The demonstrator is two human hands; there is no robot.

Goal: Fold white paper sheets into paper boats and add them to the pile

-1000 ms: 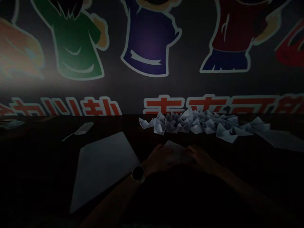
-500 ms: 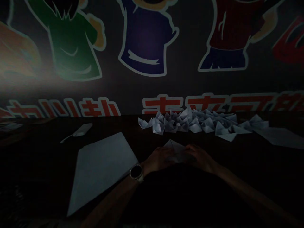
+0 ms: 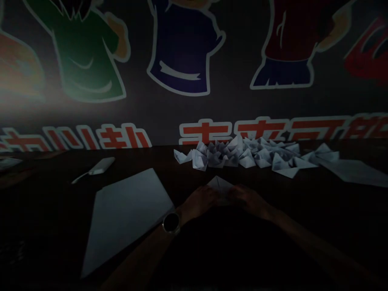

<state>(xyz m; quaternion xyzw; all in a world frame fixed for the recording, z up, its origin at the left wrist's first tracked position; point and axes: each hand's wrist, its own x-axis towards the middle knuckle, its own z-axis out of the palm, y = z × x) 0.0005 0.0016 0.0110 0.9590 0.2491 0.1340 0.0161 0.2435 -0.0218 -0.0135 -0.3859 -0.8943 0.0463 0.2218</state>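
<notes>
Wall: dark, with cartoon figures above red lettering, behind your table.
White paper: flat to your left; another sheet lies far right.
Pile: many folded paper shapes, beyond your hands.
Left hand: your fingers grip the left side of the folded paper.
Right hand: your fingers grip its right side.
Folded paper: between your hands, peak pointing away from you.
White object: far left.
Watch: on your left wrist.
</notes>
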